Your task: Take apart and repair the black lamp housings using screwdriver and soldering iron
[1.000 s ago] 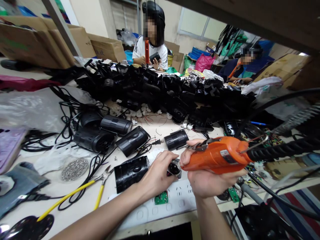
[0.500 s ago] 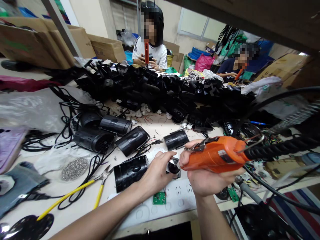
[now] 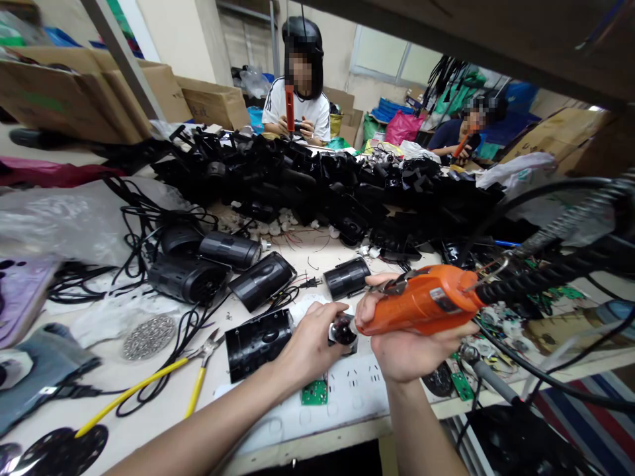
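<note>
My right hand (image 3: pixel 407 344) is wrapped round an orange electric screwdriver (image 3: pixel 421 303), its tip pointing left. My left hand (image 3: pixel 317 340) pinches a small dark round part (image 3: pixel 343 329) between thumb and fingers, and the screwdriver's tip meets it. Exactly what the part is I cannot make out. Just left of that hand lies an opened black cylindrical housing (image 3: pixel 258 344). A green circuit board (image 3: pixel 314 392) rests below my left wrist on a white power strip (image 3: pixel 352 410). Another black housing (image 3: pixel 347 277) lies behind the screwdriver.
Yellow-handled cutters (image 3: pixel 198 370) and a pile of small screws (image 3: pixel 149 337) lie to the left. More black housings (image 3: pixel 262 281) and cables stand behind. A heap of black parts (image 3: pixel 307 172) spans the table. Two people work beyond it. A soldering iron (image 3: pixel 491 377) is at right.
The screwdriver and my right hand have shifted slightly left, and its tip has come closer to the dark part. My left hand stays in place.
</note>
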Available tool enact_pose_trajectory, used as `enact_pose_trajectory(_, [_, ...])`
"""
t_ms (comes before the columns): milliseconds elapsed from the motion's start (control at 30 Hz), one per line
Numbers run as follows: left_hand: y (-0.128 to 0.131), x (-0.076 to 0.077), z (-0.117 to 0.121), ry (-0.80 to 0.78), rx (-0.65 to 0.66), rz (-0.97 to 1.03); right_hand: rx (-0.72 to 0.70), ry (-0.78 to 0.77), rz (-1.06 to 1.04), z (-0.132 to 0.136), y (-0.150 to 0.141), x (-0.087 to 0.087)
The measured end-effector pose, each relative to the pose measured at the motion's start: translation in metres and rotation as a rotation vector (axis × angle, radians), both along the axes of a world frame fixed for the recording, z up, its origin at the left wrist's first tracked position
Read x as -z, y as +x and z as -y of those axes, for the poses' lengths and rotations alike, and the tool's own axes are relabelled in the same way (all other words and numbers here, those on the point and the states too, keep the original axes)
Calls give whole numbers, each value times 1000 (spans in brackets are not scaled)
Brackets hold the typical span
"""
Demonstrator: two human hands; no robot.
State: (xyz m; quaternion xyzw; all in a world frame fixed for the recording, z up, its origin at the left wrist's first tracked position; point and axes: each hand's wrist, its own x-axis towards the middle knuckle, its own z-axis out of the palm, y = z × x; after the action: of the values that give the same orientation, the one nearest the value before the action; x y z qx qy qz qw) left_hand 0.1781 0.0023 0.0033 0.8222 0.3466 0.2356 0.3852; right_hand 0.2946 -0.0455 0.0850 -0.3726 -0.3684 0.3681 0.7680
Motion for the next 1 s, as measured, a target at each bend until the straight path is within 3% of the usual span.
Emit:
enact_pose_trajectory(100, [-1, 3, 0, 18, 3, 10, 32, 20, 10, 4, 2, -4])
enact_pose_trajectory(200, [-1, 4, 0, 38, 4, 8, 170, 39, 65, 2, 12, -3])
enact_pose_trajectory(400, [-4, -4, 4, 30, 57, -16, 481, -30, 280, -19, 51, 32])
enact_pose_trajectory(533, [-17, -12, 3, 57, 63, 1, 601, -202, 432, -15, 77, 48])
enact_pose_trajectory(700, [-62, -22, -9, 114, -74, 4, 711, -416, 638, 26, 75, 54])
enact_pose_trajectory(767, [-86, -25, -13, 80, -186, -16, 655, -502, 773, 47, 59, 55])
enact_pose_trajectory(933, [-142, -18, -15, -121, -474, 1, 333, -400, 991, 121, 19, 42])
enact_pose_trajectory(1000, [-160, -9, -14, -138, -513, 35, 438, -315, 1052, 164, 28, 31])
